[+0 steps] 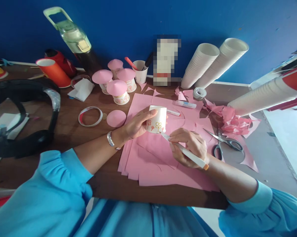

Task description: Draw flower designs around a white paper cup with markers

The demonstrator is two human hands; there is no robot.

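My left hand [140, 122] is wrapped round a small white paper cup [159, 116]. Red and yellow-orange flowers are drawn along the cup's lower part. In my right hand [188, 144] is a white marker pen [191, 156] with an orange end, its tip close to the cup's lower edge; whether it touches cannot be told. Both hands are above a stack of pink paper sheets [148, 164]. A capped marker with a red end [173, 113] lies behind the cup, and a white tube [186, 104] lies farther back.
Decorated cups with pink cone tops [117, 88] stand at the back left. A pink disc [116, 118] and tape roll [90, 116] lie left. Scissors [223, 141], pink scraps [233, 121] and stacked cups [200, 65] are right. Black headgear [43, 141] sits far left.
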